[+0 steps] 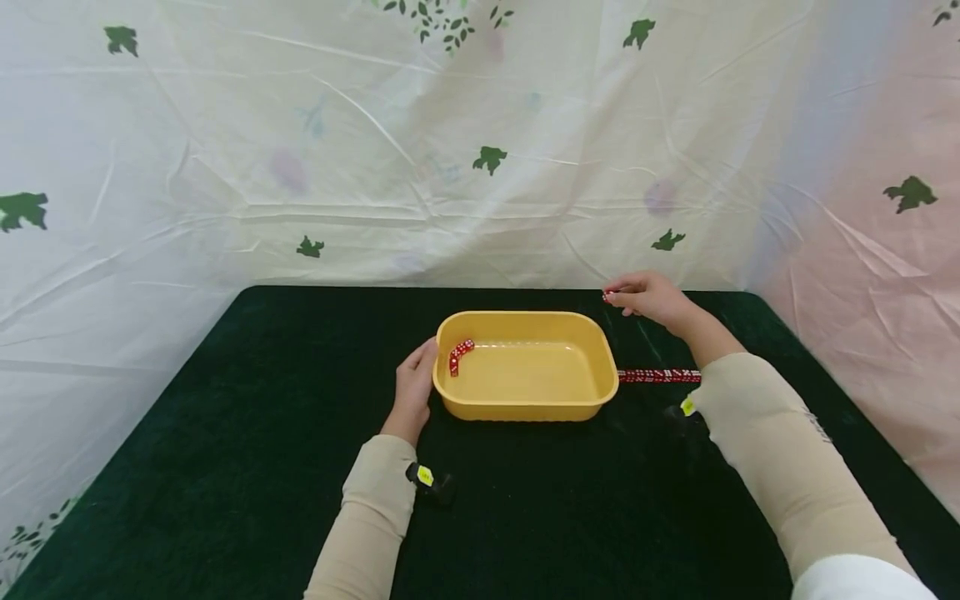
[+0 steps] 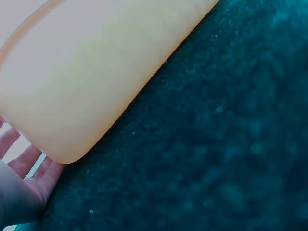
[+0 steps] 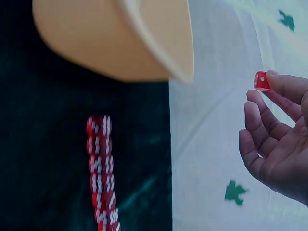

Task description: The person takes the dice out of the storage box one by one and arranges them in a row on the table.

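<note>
Tub (image 1: 528, 373), yellow, lies long from nine to three o'clock. Left hand (image 1: 412, 388), fingers uncurled, touches its nine-o'clock end; right hand (image 1: 652, 298) pinches a red die (image 3: 261, 81) beyond its two-o'clock corner.

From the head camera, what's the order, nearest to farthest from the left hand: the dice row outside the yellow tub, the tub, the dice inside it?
1. Yellow tub: its left end is against the left hand.
2. Dice inside the tub: near its left end.
3. Dice row outside the tub: beyond its right end.
</note>
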Tool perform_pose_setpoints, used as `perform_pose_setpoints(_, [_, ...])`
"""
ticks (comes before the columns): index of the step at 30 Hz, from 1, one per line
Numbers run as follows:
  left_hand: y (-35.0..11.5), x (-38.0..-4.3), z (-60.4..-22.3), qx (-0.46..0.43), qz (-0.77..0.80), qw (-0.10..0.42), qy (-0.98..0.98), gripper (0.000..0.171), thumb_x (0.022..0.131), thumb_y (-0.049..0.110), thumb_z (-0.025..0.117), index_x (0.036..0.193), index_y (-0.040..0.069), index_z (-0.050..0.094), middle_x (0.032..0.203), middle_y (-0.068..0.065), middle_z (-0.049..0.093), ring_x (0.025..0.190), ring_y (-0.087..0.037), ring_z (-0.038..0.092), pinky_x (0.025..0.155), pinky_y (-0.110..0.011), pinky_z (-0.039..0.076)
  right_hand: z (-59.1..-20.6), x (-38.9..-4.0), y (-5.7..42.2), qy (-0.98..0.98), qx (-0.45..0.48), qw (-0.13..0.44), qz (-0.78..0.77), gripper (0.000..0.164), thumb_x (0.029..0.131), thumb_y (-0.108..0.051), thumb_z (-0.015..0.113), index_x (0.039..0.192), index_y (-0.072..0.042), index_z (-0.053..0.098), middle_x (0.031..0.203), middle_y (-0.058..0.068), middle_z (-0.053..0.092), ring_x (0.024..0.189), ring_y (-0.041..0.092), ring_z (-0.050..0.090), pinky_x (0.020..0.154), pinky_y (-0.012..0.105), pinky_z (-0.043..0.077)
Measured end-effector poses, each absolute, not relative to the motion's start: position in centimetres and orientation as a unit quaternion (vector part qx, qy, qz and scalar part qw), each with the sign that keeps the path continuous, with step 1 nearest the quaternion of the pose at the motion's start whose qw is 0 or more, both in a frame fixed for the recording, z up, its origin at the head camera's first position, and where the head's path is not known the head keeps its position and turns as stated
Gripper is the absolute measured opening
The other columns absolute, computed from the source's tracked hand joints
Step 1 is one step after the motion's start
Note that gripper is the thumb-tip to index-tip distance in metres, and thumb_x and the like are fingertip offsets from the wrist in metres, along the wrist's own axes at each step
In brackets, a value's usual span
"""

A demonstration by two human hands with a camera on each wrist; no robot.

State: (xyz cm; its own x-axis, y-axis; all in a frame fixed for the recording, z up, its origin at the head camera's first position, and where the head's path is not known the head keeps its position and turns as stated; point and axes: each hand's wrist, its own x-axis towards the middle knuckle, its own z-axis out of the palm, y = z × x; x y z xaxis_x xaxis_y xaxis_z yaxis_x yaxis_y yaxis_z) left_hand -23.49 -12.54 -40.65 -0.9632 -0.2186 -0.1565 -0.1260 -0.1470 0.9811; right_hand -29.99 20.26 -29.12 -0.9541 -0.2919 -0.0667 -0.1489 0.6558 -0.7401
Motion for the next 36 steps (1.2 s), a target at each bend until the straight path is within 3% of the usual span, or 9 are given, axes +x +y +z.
perform_pose_setpoints(9, [-12.5,-23.5,-40.7,0.135,-0.742,0.032,-0.655,0.049,0.083,0.048,0.046,0.122,0.018,0.048,0.126,0.001,0.043,0.116,-0.014,0.036,0.094,-0.031,0.031,-30.4,-29.0,25.0,0.917,-0.098,0.079,-0.378,0.045,0.09,-0.031,0.045,0.117,0.005,0.046,0.112,0.025,0.048,0.089,0.033,0.048,0.075,0.033,0.043])
perform_pose_setpoints(16, [-12.5,-23.5,-40.7,0.138,-0.742,0.033,-0.655,0.052,0.082,0.05,0.046,0.123,0.018,0.048,0.126,0.002,0.043,0.117,-0.014,0.035,0.094,-0.031,0.031,-31.7,-28.1,27.6,0.914,-0.077,0.066,-0.394,0.045,0.089,-0.03,0.046,0.115,0.007,0.047,0.105,0.022,0.052,0.077,0.02,0.053,0.066,0.024,0.044])
perform_pose_setpoints(22, [-12.5,-23.5,-40.6,0.138,-0.744,0.03,-0.653,0.05,0.083,0.048,0.046,0.123,0.018,0.048,0.126,0.002,0.043,0.117,-0.014,0.035,0.094,-0.031,0.031,-33.1,-27.3,29.7,0.908,-0.065,0.079,-0.406,0.043,0.09,-0.026,0.046,0.115,0.008,0.046,0.105,0.025,0.051,0.081,0.027,0.053,0.07,0.031,0.046])
perform_pose_setpoints(28, [-12.5,-23.4,-40.6,0.137,-0.745,0.029,-0.653,0.05,0.083,0.048,0.046,0.124,0.019,0.047,0.127,0.002,0.042,0.117,-0.014,0.035,0.094,-0.032,0.031,-34.8,-26.4,31.6,0.901,-0.04,0.097,-0.421,0.045,0.09,-0.026,0.046,0.115,0.011,0.044,0.105,0.027,0.05,0.077,0.022,0.054,0.069,0.032,0.046])
perform_pose_setpoints(36, [-12.5,-23.5,-40.8,0.138,-0.744,0.031,-0.653,0.05,0.083,0.049,0.046,0.123,0.019,0.048,0.126,0.002,0.043,0.116,-0.013,0.036,0.094,-0.031,0.032,-36.4,-25.4,33.1,0.887,-0.009,0.112,-0.448,0.048,0.09,-0.027,0.046,0.118,0.012,0.04,0.095,0.012,0.053,0.073,0.014,0.053,0.063,0.029,0.046])
